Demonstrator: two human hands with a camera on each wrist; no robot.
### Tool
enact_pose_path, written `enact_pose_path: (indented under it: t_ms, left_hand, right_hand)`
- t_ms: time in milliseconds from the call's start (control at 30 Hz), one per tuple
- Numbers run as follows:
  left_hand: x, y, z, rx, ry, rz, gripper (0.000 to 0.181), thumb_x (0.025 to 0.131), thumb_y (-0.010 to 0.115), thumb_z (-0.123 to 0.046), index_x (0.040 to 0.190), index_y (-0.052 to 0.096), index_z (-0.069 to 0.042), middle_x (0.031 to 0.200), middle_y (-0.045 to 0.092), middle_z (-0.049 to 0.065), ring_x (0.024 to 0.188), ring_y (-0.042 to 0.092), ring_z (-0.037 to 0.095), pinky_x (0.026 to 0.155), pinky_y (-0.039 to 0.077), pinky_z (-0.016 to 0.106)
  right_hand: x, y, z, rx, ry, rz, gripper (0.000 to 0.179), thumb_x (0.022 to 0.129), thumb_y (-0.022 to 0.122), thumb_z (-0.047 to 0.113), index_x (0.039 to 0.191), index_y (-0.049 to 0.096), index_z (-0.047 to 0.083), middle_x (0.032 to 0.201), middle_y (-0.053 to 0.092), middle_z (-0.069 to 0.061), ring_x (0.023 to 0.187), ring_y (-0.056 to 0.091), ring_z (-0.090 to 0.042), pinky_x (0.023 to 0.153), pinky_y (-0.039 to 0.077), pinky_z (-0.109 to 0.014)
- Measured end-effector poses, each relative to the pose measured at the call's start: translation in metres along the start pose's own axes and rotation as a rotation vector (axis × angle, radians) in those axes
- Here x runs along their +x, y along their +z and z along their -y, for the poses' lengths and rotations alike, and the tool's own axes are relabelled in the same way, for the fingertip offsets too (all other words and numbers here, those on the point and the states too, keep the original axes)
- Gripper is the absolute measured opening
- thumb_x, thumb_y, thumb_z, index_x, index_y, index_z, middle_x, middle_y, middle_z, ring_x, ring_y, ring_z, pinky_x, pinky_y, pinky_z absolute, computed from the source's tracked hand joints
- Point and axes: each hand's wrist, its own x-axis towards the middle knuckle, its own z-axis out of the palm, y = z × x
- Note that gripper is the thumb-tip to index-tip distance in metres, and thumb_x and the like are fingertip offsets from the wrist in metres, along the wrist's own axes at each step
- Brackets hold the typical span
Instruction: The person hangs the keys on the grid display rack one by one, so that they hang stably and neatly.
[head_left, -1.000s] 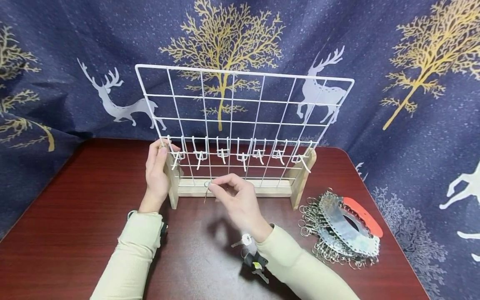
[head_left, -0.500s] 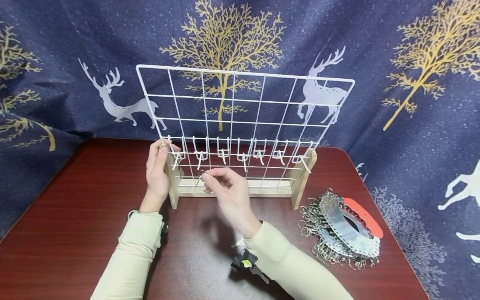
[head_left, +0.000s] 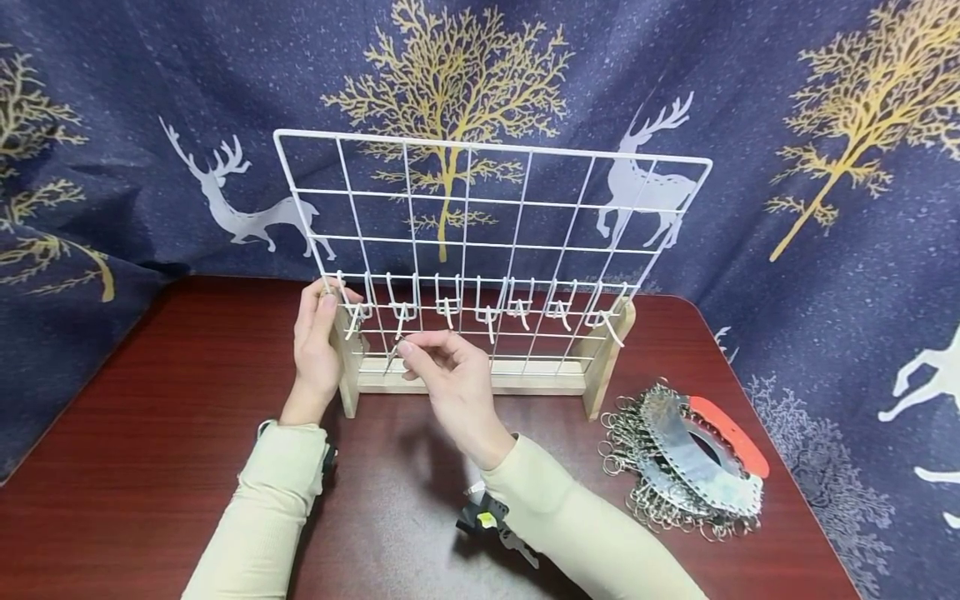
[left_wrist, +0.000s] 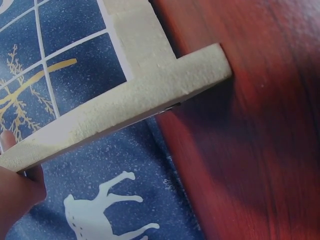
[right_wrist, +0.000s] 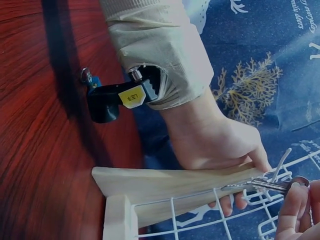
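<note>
A white wire grid rack (head_left: 491, 247) stands on wooden feet, with a row of white hooks (head_left: 517, 312) along its lower part. My left hand (head_left: 315, 354) grips the wooden upright (head_left: 345, 367) at the rack's left end; that same upright (left_wrist: 100, 115) crosses the left wrist view. Between thumb and forefinger my right hand (head_left: 453, 375) pinches a metal key (head_left: 391, 358), just below the tip of the second hook from the left. In the right wrist view the key (right_wrist: 270, 185) points toward the left upright, and its head is partly covered by fingertips (right_wrist: 295, 200).
Another key (head_left: 517, 546) lies on the dark red table (head_left: 187, 433), beside and partly under the right forearm. Metal plates (head_left: 686, 454) hung with many keyrings, one with a red handle (head_left: 727, 433), lie at the right. A patterned blue curtain (head_left: 247, 83) hangs behind.
My right hand has moved up and to the left with the key, toward the second hook from the left. My left hand keeps its grip on the upright.
</note>
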Motion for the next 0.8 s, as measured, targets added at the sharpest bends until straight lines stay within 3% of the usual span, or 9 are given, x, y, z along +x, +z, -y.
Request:
enact_pose_path:
  t_ms: [367, 633, 800]
  left_hand:
    - [0.0007, -0.0005, 0.0008, -0.003, 0.016, 0.006, 0.019, 0.103, 0.035, -0.01, 0.11, 0.053, -0.009, 0.095, 0.06, 0.015, 0.074, 0.057, 0.016, 0.049, 0.047, 0.021]
    - [0.0009, 0.0001, 0.001, 0.023, 0.027, 0.002, 0.022, 0.103, 0.034, -0.009, 0.111, 0.054, -0.011, 0.094, 0.061, 0.009, 0.075, 0.057, 0.016, 0.053, 0.046, 0.021]
    - [0.0009, 0.0009, 0.0003, 0.021, 0.026, -0.005, 0.021, 0.103, 0.034, -0.009, 0.111, 0.052, -0.003, 0.094, 0.061, 0.01, 0.076, 0.057, 0.017, 0.053, 0.046, 0.021]
  right_hand:
    - [0.001, 0.0001, -0.0041, -0.027, 0.015, -0.007, 0.015, 0.088, 0.07, 0.005, 0.099, 0.067, -0.006, 0.094, 0.07, -0.009, 0.07, 0.061, -0.022, 0.068, 0.056, -0.029]
    - [0.0022, 0.0002, -0.006, -0.034, 0.0, -0.013, 0.016, 0.088, 0.069, 0.003, 0.099, 0.066, -0.007, 0.096, 0.07, -0.011, 0.069, 0.06, -0.016, 0.067, 0.054, -0.025]
    - [0.0024, 0.0003, -0.0063, -0.039, -0.002, -0.016, 0.016, 0.089, 0.069, 0.005, 0.1, 0.067, -0.006, 0.095, 0.07, -0.009, 0.069, 0.061, -0.013, 0.066, 0.054, -0.024]
